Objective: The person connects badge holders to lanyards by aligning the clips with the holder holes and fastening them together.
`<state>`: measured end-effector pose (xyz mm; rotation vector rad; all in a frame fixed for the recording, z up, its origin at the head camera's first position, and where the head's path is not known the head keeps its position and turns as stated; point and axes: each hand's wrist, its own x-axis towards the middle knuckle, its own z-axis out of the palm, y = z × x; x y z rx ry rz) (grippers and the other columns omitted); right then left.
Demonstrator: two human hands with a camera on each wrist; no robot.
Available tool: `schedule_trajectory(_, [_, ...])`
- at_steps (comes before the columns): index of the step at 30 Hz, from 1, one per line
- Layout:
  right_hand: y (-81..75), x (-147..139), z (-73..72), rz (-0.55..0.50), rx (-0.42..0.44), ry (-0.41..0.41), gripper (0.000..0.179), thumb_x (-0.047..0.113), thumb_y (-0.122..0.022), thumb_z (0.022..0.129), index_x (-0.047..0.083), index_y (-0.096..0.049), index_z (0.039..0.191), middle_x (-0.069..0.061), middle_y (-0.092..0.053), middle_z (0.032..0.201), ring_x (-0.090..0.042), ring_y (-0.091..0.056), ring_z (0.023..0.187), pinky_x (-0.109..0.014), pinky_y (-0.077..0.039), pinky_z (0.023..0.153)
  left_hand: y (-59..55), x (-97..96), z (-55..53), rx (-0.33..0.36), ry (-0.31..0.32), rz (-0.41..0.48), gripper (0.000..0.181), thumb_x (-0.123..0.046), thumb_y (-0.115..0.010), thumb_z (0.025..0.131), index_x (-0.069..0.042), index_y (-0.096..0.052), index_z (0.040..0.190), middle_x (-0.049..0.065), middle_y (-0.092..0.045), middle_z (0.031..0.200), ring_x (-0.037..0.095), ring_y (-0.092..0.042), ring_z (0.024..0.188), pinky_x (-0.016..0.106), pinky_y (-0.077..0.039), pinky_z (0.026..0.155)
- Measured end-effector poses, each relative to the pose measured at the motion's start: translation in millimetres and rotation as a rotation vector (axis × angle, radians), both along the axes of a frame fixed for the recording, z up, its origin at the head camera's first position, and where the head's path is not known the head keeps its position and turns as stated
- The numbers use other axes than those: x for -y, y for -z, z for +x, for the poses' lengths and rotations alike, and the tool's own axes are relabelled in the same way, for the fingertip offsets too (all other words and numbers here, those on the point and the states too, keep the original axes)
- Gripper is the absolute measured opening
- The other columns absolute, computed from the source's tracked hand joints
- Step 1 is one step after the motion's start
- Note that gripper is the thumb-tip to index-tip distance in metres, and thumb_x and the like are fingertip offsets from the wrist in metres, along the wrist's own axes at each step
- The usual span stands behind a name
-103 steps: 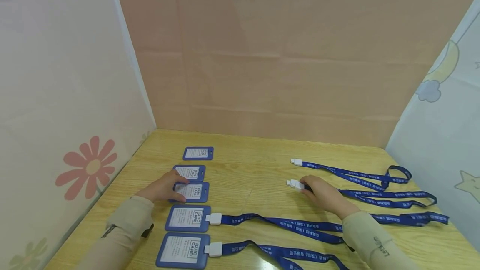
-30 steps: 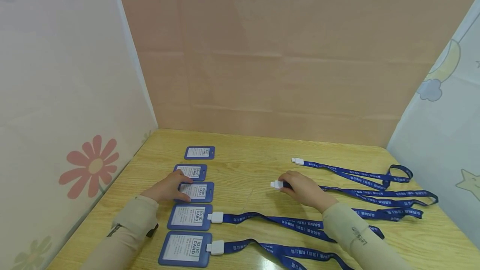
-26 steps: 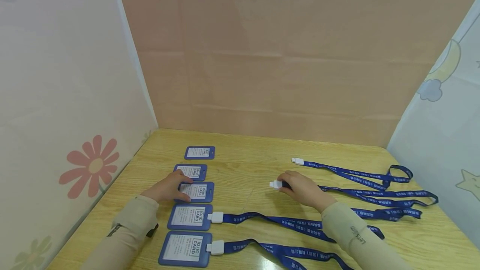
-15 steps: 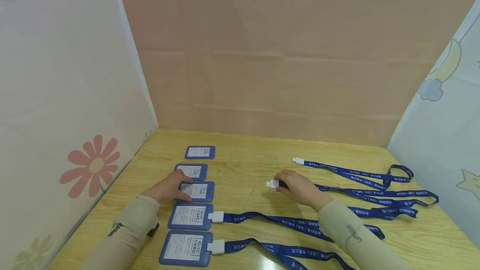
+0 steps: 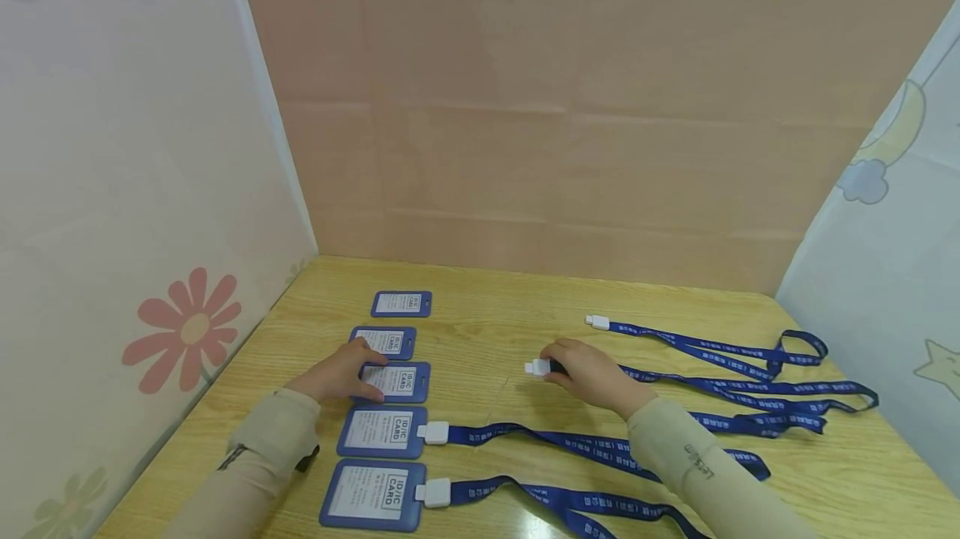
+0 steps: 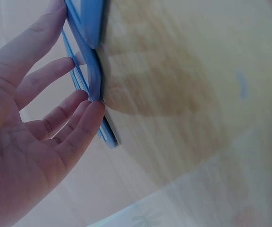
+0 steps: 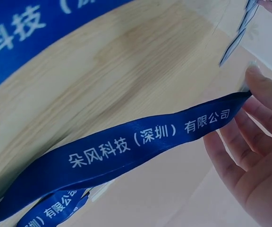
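Observation:
In the head view my left hand (image 5: pixel 337 374) grips a blue ID badge holder (image 5: pixel 411 383) at its left end, thumb on the near edge and fingers on the far edge. The left wrist view shows the fingers (image 6: pixel 86 124) curled at the holder's blue rim. My right hand (image 5: pixel 594 374) pinches a blue lanyard just behind its white clip (image 5: pixel 538 367), whose narrow tip points left toward the holder, a gap of bare wood between them. The lanyard strap (image 7: pixel 145 142), printed with white characters, trails rightward from that hand in the right wrist view.
Nearer me lie two badge holders (image 5: pixel 381 431) (image 5: pixel 372 495) with lanyards (image 5: pixel 525 436) clipped on. Two plain badge holders (image 5: pixel 386 341) (image 5: pixel 401 304) lie farther back. Another lanyard (image 5: pixel 690 341) stretches across the right rear. Curtain walls enclose the wooden table (image 5: pixel 495 306).
My right hand has slid left with the lanyard clip, drawing its strap along and closing the distance to the held badge holder. The left hand keeps its grip in nearly the same place.

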<state>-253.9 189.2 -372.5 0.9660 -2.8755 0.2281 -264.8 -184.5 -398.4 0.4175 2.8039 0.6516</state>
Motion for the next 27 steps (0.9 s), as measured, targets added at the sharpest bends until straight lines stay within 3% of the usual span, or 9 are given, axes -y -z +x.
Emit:
schedule_trajectory(18, [2.6,14.2,-3.6,0.006,0.028,0.009,0.025,0.017,-0.069,0.084,0.006,-0.064,0.105,-0.006,-0.066,0.099,-0.018,-0.063,0.086,-0.033,-0.053,0.074,-0.4,1.1,-1.0,-0.014,0.018,-0.004,0.057,-0.027,-0.082,0.068,-0.005,-0.064,0.117,0.008,-0.052,0.104,0.02,-0.047,0.093,0.041,-0.044,0.088])
schedule_trajectory(27, [7.0,21.4,-5.6,0.009,0.059,0.005,0.025,0.017,-0.067,0.085,0.006,-0.064,0.107,-0.005,-0.066,0.1,-0.017,-0.064,0.087,-0.032,-0.053,0.075,1.9,0.8,-1.8,0.0,-0.004,0.001,0.056,-0.025,-0.082,0.068,-0.005,-0.064,0.117,0.009,-0.052,0.104,0.021,-0.047,0.093,0.041,-0.044,0.089])
